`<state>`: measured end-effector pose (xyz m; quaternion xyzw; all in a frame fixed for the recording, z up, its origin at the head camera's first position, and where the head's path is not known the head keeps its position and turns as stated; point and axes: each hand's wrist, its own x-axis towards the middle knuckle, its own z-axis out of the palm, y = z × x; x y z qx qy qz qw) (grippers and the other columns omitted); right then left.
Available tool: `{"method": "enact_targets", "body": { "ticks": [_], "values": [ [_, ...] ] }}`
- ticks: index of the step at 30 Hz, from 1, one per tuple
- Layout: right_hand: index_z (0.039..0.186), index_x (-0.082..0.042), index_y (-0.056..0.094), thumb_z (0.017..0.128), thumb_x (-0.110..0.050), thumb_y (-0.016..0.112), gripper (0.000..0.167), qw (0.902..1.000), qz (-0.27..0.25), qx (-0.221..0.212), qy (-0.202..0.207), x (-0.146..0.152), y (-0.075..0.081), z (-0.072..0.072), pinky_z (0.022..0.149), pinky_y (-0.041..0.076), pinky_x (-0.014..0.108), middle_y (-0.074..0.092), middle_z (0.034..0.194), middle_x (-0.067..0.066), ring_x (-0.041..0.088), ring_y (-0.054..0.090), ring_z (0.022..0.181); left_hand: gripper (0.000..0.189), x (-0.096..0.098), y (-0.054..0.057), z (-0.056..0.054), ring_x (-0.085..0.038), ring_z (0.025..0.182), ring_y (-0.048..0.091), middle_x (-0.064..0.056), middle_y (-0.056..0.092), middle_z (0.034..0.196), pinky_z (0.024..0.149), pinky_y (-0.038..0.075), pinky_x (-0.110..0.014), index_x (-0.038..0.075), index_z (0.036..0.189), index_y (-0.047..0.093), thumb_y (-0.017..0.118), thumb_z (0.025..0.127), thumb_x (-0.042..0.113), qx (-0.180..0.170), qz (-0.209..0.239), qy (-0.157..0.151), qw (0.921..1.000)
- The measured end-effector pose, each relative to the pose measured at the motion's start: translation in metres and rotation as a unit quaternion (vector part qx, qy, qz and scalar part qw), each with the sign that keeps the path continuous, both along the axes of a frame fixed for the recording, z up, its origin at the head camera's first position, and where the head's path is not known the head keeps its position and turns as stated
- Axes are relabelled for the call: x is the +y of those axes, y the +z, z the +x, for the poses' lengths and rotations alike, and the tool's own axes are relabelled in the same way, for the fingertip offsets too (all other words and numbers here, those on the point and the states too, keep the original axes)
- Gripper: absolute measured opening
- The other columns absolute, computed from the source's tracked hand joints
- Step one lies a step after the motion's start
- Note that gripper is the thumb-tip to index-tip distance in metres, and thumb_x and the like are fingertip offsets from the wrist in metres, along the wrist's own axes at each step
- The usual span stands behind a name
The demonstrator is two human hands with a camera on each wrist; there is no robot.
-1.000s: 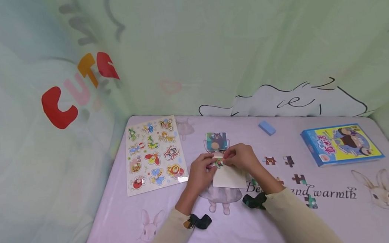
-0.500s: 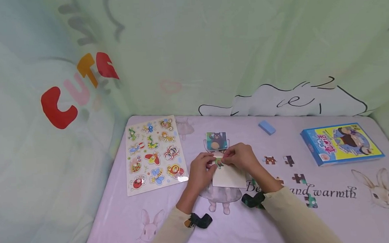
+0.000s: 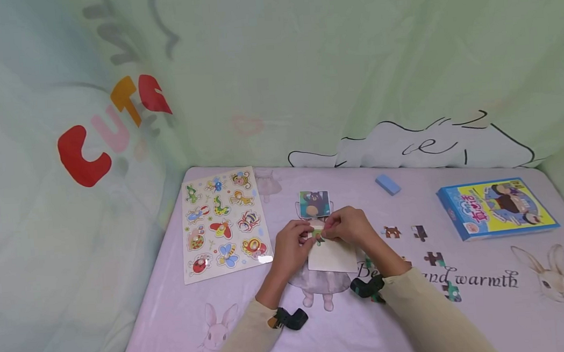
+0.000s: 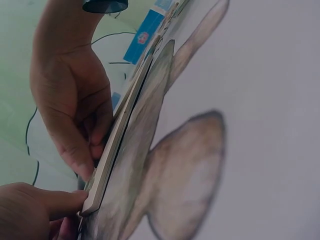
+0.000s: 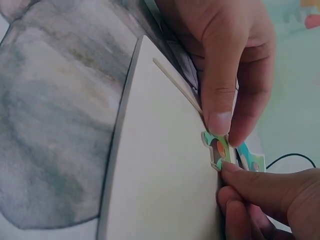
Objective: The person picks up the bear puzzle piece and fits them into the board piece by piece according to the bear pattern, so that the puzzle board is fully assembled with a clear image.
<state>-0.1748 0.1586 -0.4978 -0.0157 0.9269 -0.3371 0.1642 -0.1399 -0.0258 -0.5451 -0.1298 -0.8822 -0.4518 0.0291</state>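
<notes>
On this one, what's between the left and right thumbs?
A small green puzzle piece, at the edge of the cream board; the right wrist view shows it most clearly.

Small jigsaw piece [image 5: 220, 146], printed in green and teal with an orange patch, pinched at the ten o'clock part of a cream rectangular board [image 3: 333, 259]. Too covered to tell whether seated or lifted. Board lying flat, plain-faced, layered at the edge, thin strip along nine o'clock.
</notes>
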Motion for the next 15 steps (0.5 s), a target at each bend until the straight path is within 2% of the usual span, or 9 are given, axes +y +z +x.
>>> {"method": "enact_targets", "body": {
  "ticks": [7, 15],
  "values": [
    [0.079, -0.011, 0.075, 0.084, -0.023, 0.084, 0.015, 0.9999, 0.003, 0.016, 0.002, -0.0008, 0.0008, 0.0013, 0.059, 0.04, 0.028, 0.064, 0.064, -0.003, 0.015, 0.054, 0.065, 0.019, 0.0022, 0.0012, -0.0007, -0.011, 0.087, 0.065, -0.006, 0.068, 0.115, 0.075, 0.055, -0.017, 0.005, 0.108, 0.077, 0.078, 0.09, 0.012, -0.002, 0.011, 0.009, 0.9999],
    [0.084, -0.013, 0.076, 0.084, -0.025, 0.085, 0.015, 0.9995, 0.002, -0.027, 0.013, 0.0026, 0.0028, -0.0024, 0.066, 0.041, 0.029, 0.068, 0.077, 0.0, 0.019, 0.055, 0.076, 0.015, 0.0036, 0.0004, -0.0028, -0.009, 0.087, 0.065, -0.004, 0.067, 0.116, 0.075, 0.054, -0.016, 0.01, 0.103, 0.079, 0.078, 0.091, 0.018, -0.005, 0.002, 0.012, 0.9999]
  ]
}}
